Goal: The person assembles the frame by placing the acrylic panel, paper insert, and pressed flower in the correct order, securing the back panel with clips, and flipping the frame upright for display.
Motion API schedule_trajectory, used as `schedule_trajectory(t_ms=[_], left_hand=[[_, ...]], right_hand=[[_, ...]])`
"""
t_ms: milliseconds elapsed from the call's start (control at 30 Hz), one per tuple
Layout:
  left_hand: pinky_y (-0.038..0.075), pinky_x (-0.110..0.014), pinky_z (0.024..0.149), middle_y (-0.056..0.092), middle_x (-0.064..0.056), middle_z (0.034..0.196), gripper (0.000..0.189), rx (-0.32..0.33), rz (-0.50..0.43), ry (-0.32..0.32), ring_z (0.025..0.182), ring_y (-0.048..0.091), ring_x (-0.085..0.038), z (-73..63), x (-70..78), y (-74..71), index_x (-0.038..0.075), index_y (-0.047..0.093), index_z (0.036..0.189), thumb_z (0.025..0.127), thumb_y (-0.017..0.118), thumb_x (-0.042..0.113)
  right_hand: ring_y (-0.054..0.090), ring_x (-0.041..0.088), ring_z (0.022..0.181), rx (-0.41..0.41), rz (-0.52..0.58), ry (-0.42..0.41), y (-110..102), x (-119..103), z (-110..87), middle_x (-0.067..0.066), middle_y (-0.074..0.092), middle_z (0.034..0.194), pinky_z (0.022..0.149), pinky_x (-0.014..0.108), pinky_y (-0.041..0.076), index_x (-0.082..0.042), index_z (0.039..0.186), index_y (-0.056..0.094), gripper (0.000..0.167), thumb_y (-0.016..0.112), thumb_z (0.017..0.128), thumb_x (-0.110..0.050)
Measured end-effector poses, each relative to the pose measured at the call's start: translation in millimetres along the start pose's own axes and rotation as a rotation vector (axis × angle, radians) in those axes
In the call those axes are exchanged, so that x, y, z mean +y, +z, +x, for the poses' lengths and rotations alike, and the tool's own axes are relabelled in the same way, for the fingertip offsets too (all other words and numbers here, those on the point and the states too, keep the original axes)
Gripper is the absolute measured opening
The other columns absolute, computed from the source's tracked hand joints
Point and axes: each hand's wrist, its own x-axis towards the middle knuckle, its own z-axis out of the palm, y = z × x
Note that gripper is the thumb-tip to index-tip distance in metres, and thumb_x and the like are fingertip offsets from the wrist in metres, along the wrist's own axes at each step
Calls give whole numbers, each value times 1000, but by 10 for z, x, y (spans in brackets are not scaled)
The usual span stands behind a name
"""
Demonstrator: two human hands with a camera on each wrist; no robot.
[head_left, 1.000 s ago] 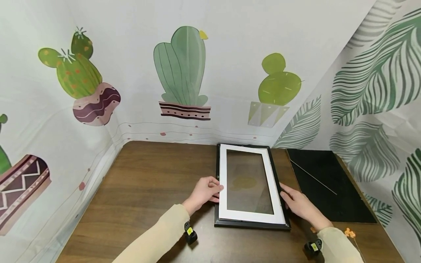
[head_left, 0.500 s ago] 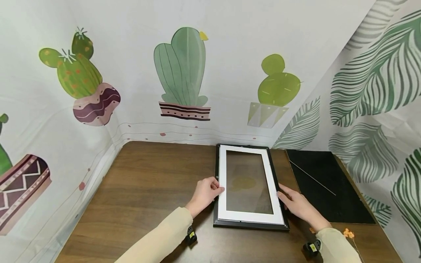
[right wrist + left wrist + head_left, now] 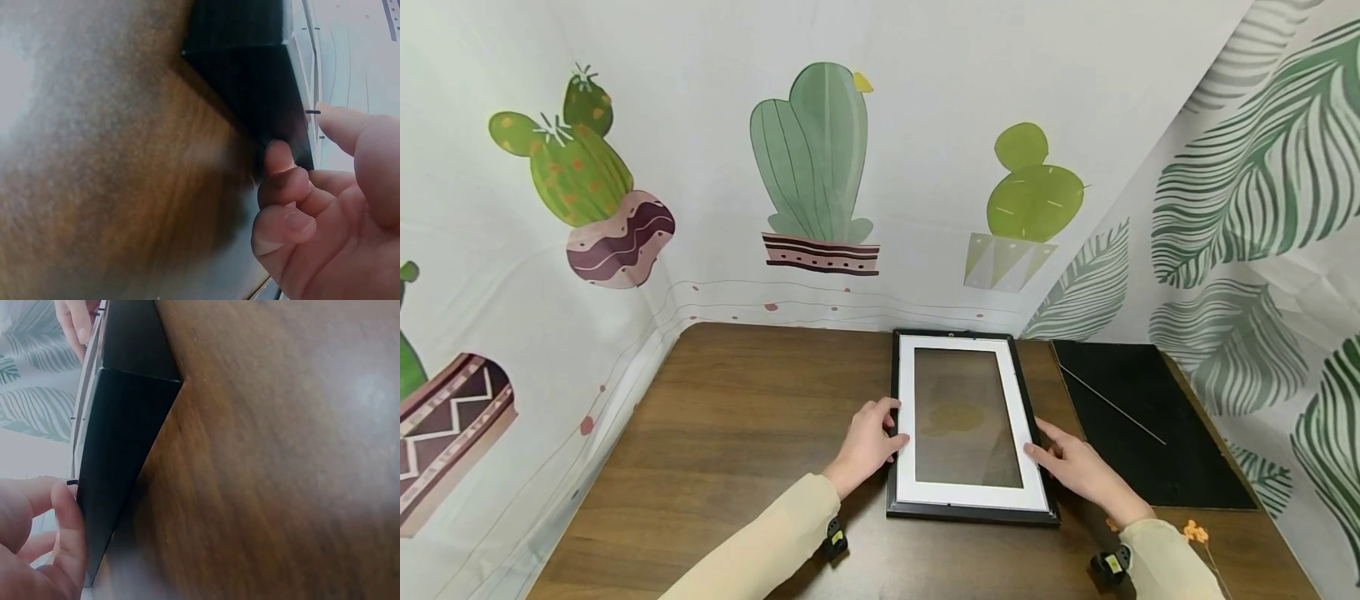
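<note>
Picture frame: black, flat on the counter between the two hands.
Left hand: fingers bent around the frame's edge, nearly closed on it; how firmly, I cannot tell.
Right hand: thumb over the white mat, other fingers curled against the frame's outer side.
Small tabs: stand out beside the fingertips; they could nick skin, or crease the mat if it is forced past them.
White mat: seems slightly proud of the rim in the wrist views; uneven pressure could tilt or buckle it.
Clear pane: a slipping thumb might smudge it; its yellowish patch is probably a reflection.
Thin rod: loose-looking on the black board; a brushing forearm could roll it.
Orange flower: stem cut off below.
Frame's underside: hidden.
</note>
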Motion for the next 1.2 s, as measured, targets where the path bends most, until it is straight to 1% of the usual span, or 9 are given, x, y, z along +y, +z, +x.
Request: schedule_trajectory(t_ms=[133,267,400,467,733,867,1033,1133,1200], left_hand=[[54,-23,53,53,-11,94,51,7,37,20,50,56,-5,10,-36,-6,-3,62,135,86,79,1],[54,-22,59,54,-11,96,43,4,83,58,53,55,-5,24,-90,-30,-2,67,134,93,75,8],[54,-23,49,54,-12,93,37,-44,31,55,46,56,-7,51,-135,-60,0,66,133,97,69,7],[54,-23,46,53,-12,92,37,-71,6,45,47,56,-7,60,-147,-76,1,64,133,97,70,6],[54,-22,50,53,-8,88,36,-134,40,44,48,60,-10,71,-159,-115,3,69,135,99,69,9],[55,-22,52,54,-5,83,35,-151,41,38,49,62,-10,75,-169,-112,5,71,134,100,69,12],[54,-23,56,54,-3,79,38,-150,65,39,49,61,-10,74,-169,-131,6,69,136,99,72,17],[54,-23,58,55,-2,78,40,-151,70,36,49,61,-10,68,-161,-140,7,69,137,99,73,19],[54,-23,59,56,-1,77,40,-154,66,39,48,61,-10,70,-165,-135,7,69,137,99,73,19]], right_hand=[[48,16,64,-4,-14,-13,-6,-9,-4,1,52,75,55,28,41,10,154,39,78,69,101,-38],[48,16,64,-9,-33,-9,-18,-27,-6,1,52,75,55,28,40,11,153,38,79,71,100,-38],[49,16,63,-12,-51,12,-27,-40,5,2,53,74,56,29,41,11,152,39,79,72,98,-37],[49,16,63,-14,-59,14,-26,-37,14,2,54,74,56,30,41,12,152,39,79,72,98,-36],[48,15,62,8,-70,-13,-27,-30,25,0,53,74,56,30,40,10,152,41,78,71,99,-39],[47,11,60,100,-101,-93,-89,1,-52,-3,53,73,55,28,40,3,145,54,60,71,101,-33],[43,2,60,281,-163,-240,-276,88,-204,-8,52,70,52,25,39,-5,119,74,25,75,97,-16],[43,-1,61,320,-189,-264,-402,182,-339,-12,54,69,52,25,39,-10,107,78,13,77,94,-10],[44,-2,62,314,-198,-257,-464,264,-443,-15,55,71,53,25,40,-13,101,77,10,78,92,-9]])
